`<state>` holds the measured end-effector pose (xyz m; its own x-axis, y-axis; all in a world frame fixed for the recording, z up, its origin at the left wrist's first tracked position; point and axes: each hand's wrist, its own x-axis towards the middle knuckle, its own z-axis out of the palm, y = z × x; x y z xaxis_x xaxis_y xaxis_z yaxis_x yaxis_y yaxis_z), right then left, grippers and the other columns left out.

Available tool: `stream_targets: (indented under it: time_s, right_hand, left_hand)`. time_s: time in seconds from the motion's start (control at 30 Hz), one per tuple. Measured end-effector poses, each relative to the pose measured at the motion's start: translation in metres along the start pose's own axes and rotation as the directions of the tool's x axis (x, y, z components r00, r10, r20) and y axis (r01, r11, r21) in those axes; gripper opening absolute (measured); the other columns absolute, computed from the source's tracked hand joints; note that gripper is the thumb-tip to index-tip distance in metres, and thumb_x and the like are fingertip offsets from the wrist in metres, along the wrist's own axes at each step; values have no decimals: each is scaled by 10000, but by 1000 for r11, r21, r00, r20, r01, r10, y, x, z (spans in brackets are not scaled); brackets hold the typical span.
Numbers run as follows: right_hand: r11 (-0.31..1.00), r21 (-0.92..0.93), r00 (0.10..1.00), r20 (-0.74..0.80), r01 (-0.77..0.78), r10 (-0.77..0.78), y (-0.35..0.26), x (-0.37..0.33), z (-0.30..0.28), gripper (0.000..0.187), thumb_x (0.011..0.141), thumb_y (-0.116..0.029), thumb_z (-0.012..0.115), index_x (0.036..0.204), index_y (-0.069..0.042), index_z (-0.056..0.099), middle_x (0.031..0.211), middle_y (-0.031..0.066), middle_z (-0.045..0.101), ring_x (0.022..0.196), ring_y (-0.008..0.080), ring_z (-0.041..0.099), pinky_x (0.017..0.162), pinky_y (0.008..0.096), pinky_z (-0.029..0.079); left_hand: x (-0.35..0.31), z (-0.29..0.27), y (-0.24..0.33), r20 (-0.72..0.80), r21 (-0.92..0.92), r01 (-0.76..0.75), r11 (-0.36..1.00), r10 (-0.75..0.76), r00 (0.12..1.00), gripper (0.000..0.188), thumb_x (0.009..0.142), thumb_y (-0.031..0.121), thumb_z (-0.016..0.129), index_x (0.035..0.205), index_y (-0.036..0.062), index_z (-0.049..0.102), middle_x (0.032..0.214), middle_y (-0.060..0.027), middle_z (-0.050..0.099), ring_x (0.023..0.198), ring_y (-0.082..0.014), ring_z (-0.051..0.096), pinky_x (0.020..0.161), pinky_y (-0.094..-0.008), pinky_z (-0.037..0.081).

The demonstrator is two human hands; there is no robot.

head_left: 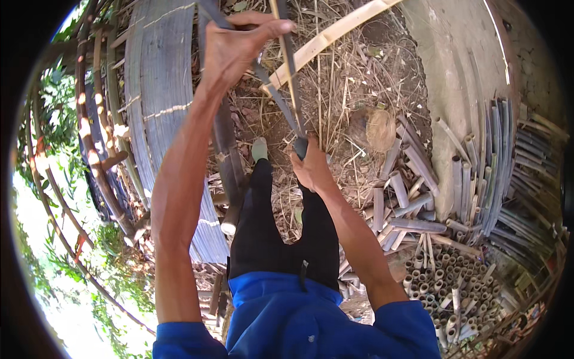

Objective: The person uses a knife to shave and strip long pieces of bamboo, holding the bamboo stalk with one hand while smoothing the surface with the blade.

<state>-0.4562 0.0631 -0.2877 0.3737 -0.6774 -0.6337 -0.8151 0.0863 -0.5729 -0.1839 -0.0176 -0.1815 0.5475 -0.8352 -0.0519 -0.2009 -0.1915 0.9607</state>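
A person in blue shirt & black trousers works outdoors w/ two bare hands. R hand [312, 166], in front of the legs, closes round a dark handle-like piece [301, 147], its exact kind blurred. From there two long slim lengths rise in a narrow V: a tan-edged strip [292, 72], nr upright in view, & a dark gray strip [275, 96], slanting up-left behind L hand [233, 54]. L hand, raised at top ctr., has its thumb across the tan-edged strip; can't tell how firmly it grips, as the fingers are partly hidden.

Just R of the strips, a pale slat [335, 36] slants over straw-strewn ground [353, 78]. At L: a gray slatted panel [170, 60] w/ pale ties, plus a dark pole [226, 137]. At R: a round wood block [380, 130], loose cut tubes [412, 224] & a stack of tubes [445, 281], open ends up.
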Motion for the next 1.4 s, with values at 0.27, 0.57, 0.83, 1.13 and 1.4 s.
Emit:
stream_targets:
  time_s: [0.27, 0.57, 0.83, 1.13, 1.4]
  right_hand:
    - [713, 575, 882, 452, -401, 131, 88, 14, 11, 508, 951, -149, 666, 1321, 102, 426, 713, 138, 623, 548, 196, 619, 496, 406, 497]
    - [909, 308, 960, -99, 281, -263, 49, 15, 4, 498, 921, -237, 703, 1282, 28, 484, 887, 253, 697, 775, 440, 721, 689, 486, 561]
    - [861, -58, 757, 450, -505, 474, 253, 73, 67, 406, 892, -156, 702, 1201, 38, 525, 814, 190, 712, 622, 290, 708, 542, 394, 552]
    - [920, -320, 911, 265, -226, 316, 296, 72, 100, 509, 876, -204, 695, 1235, 75, 468, 1005, 294, 682, 870, 408, 727, 716, 527, 570]
    - [811, 86, 729, 499, -579, 468, 314, 61, 104, 230, 853, -114, 631, 777, 103, 616, 741, 232, 690, 536, 356, 695, 495, 468, 555]
  left_hand:
    - [24, 2, -19, -51, 8, -77, 997, 78, 996, 237, 897, 203, 821, 1000, -6, 776, 643, 27, 538, 580, -64, 442, 533, -252, 319]
    - [53, 4, -33, 113, -286, -107, 952, 144, 983, 177, 992, 151, 696, 1005, -14, 757, 654, 37, 407, 599, -72, 350, 544, -260, 277]
    - [71, 3, -46, 258, -307, -146, 940, 230, 938, 330, 1006, 268, 632, 1151, -29, 650, 823, -18, 386, 753, -139, 363, 684, -320, 289]
    - [62, 16, -17, 164, -223, -150, 963, 189, 968, 355, 1082, 183, 532, 1316, -68, 625, 660, 69, 269, 576, -42, 245, 554, -212, 220]
    - [55, 50, -14, 91, -366, -91, 926, 133, 987, 329, 1071, 145, 524, 1297, -66, 637, 659, 54, 276, 578, -46, 259, 559, -217, 230]
